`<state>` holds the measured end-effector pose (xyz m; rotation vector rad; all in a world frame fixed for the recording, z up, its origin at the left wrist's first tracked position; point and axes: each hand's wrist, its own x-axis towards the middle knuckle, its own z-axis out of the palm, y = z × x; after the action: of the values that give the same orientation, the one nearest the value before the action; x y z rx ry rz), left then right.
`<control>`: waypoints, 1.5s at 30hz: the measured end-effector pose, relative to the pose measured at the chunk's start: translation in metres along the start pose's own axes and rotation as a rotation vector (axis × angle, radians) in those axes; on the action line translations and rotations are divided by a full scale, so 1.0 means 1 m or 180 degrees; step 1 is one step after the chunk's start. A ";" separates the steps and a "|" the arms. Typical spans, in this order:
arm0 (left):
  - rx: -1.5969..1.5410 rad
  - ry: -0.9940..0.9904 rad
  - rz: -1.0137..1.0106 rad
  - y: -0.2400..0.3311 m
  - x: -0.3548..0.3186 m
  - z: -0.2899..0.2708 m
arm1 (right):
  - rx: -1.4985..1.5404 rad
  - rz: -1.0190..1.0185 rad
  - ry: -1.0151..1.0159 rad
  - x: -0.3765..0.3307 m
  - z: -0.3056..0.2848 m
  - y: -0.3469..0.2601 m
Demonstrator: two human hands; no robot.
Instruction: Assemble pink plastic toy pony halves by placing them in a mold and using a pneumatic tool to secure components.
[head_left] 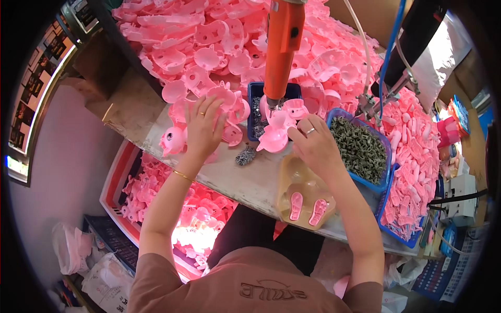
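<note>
My left hand [205, 128], a ring on one finger, lies over several pink plastic shells left of the middle. Its fingers are stretched and apart, touching the shells. Beside it sits a rounded pink piece with a printed eye [172, 140]. My right hand [317, 143] has its thumb and fingers closed at the edge of a pink molded shell [275, 136]. Over that shell hangs an orange electric screwdriver [283, 49], its tip close to the pink plastic. Behind the shell stands a dark blue tray [254, 136] of small metal screws, partly covered.
A tan molded fixture [284, 180] holds two pink sole-shaped pieces [296, 206]. Close by are a clump of screws [245, 155] and a blue basket [387, 175] of grey-green parts. Pink shells [209, 31] heap at the back. Below left, a red-and-white bin [112, 182] holds pink pieces.
</note>
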<state>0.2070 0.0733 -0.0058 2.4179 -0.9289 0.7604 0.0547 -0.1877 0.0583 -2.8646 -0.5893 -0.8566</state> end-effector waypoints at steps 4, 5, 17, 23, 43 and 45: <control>-0.0514 -0.0005 0.0123 0.056 0.006 -0.018 | 0.0127 -0.0044 0.0028 -0.011 -0.019 -0.012; -0.0256 -0.0058 0.0117 0.072 0.006 -0.021 | 0.0277 0.0005 0.0002 -0.009 -0.021 -0.019; -0.0363 -0.0019 0.0161 0.103 -0.005 -0.022 | 0.0275 0.0394 0.0196 -0.040 -0.051 -0.048; -0.0480 -0.0003 0.0267 0.107 -0.018 -0.019 | 0.0404 0.0545 0.0428 -0.043 -0.074 -0.054; -0.6776 -0.1699 -0.2670 0.183 -0.077 -0.042 | 0.0302 0.0945 0.0791 -0.055 -0.083 -0.100; -0.7072 -0.1236 -0.1957 0.188 -0.089 -0.043 | 0.0350 0.0915 0.0647 -0.057 -0.081 -0.106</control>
<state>0.0046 0.0117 0.0083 0.5726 -0.4059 -0.7809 -0.0718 -0.1248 0.0932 -2.6316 -0.1897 -1.0118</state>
